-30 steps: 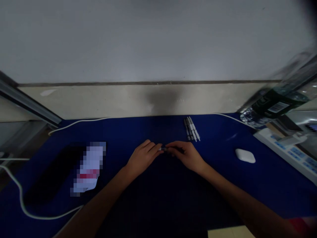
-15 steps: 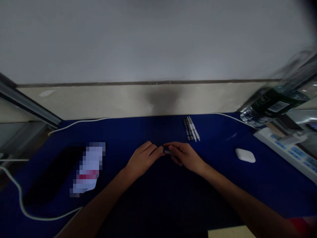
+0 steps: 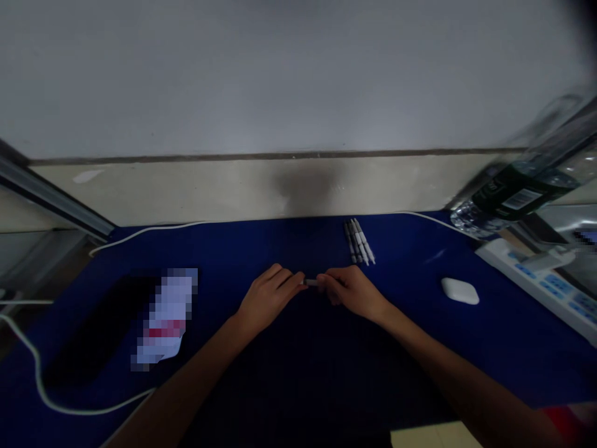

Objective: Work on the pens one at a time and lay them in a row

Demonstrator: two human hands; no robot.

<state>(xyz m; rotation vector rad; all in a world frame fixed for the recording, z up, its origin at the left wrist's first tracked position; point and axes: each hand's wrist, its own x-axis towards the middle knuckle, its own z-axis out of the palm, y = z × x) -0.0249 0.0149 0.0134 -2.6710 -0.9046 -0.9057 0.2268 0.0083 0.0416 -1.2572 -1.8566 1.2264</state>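
With left hand [image 3: 268, 298] and right hand [image 3: 358, 294] nearly closed on opposite ends of a slim grey pen-like plastic piece [image 3: 311, 282] just below frame centre, go light and dead straight tbh.

Dim light, with a soft dark shadow on the wall [image 3: 233, 186]; the small pen parts look blurry, and the bottle [image 3: 517, 193] stretches near the edge
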